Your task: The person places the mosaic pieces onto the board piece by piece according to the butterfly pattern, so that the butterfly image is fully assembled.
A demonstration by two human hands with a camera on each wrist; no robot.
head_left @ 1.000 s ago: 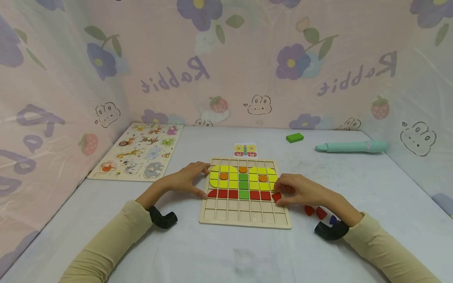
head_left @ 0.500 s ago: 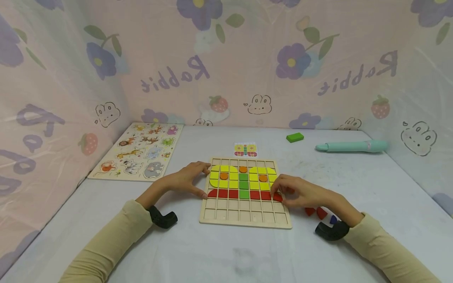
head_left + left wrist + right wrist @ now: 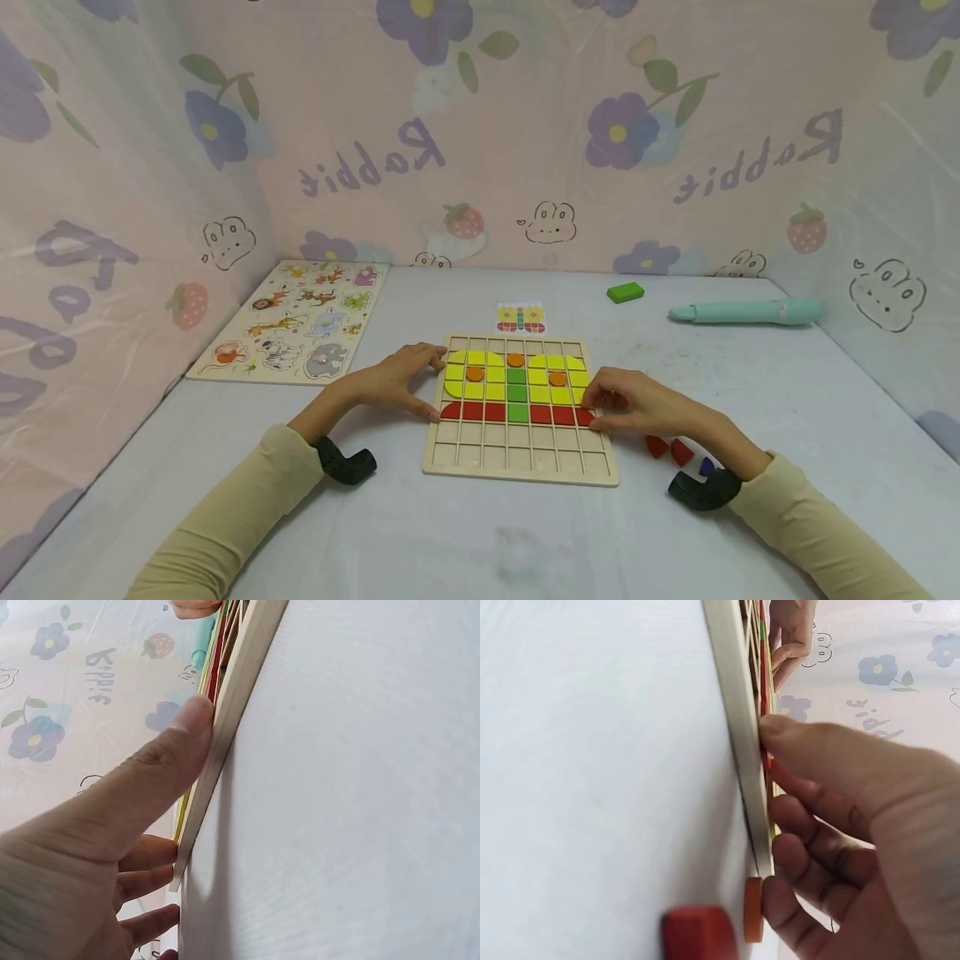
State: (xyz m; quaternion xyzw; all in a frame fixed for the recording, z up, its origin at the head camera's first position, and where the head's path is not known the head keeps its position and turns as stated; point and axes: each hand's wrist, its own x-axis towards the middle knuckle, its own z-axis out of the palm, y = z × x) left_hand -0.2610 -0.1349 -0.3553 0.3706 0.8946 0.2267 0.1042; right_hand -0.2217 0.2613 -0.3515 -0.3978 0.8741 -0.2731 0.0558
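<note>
A wooden grid board [image 3: 480,458] lies mid-table, with yellow, green, orange and red pieces forming a butterfly-like pattern. My left hand [image 3: 393,379] spreads its thumb and fingers along the board's left edge; in the left wrist view the thumb [image 3: 161,761] presses the wooden rim. At the right end of the red row, my right hand [image 3: 637,402] pinches a red rounded-corner piece [image 3: 585,417] between thumb and forefinger. The piece lies in line with its row, partly hidden by the fingertips. The right wrist view shows the thumb [image 3: 810,742] against the red row.
Right of the board lie red quarter-round pieces [image 3: 682,452] and a blue one [image 3: 707,466]. An orange piece [image 3: 754,909] shows under the right fingers. Behind the board are a pattern card [image 3: 521,318], a green block [image 3: 626,292] and a mint-green wand-like object [image 3: 742,312]. An animal puzzle [image 3: 288,321] lies left.
The tilted red piece under my right hand has turned and settled level with the red row. The right fingers have shifted slightly around it; the left hand has stayed put.
</note>
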